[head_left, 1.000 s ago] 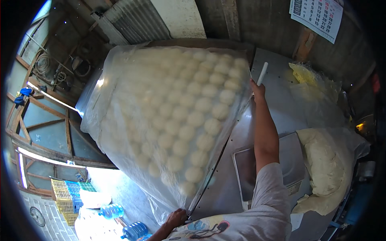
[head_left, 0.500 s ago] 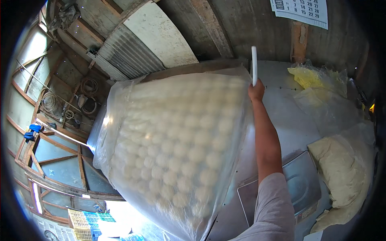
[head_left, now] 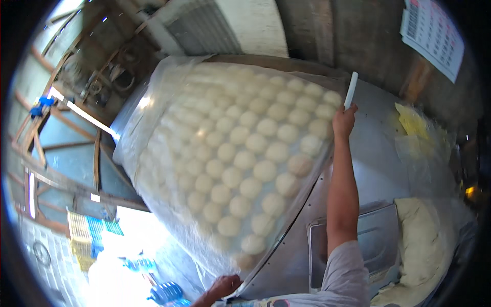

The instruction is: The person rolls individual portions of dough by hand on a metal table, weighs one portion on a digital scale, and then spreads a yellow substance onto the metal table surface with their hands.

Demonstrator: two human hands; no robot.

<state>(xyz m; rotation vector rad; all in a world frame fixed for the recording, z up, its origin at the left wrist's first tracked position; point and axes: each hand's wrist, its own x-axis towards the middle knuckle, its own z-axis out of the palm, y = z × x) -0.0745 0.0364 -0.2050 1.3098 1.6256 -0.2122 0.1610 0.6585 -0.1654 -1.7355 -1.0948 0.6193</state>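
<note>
A large tray of several round dough balls (head_left: 245,163) lies under a clear plastic sheet (head_left: 158,133) on a metal table (head_left: 373,163). My right hand (head_left: 343,120) reaches to the tray's far right corner, touching the sheet there while gripping a white stick-like tool (head_left: 351,89) that points up. My left hand (head_left: 225,286) is at the tray's near corner, fingers closed on the edge of the plastic sheet.
A big lump of dough (head_left: 419,245) sits at the right beside a metal tray (head_left: 376,245). A bag with yellow contents (head_left: 414,125) lies further back. A calendar (head_left: 432,36) hangs on the wall. Blue bottles (head_left: 166,291) and a crate (head_left: 84,235) stand below left.
The view has shifted slightly. My right hand still holds the white tool at the tray's far corner, and my left hand shows again at the near corner of the sheet.
</note>
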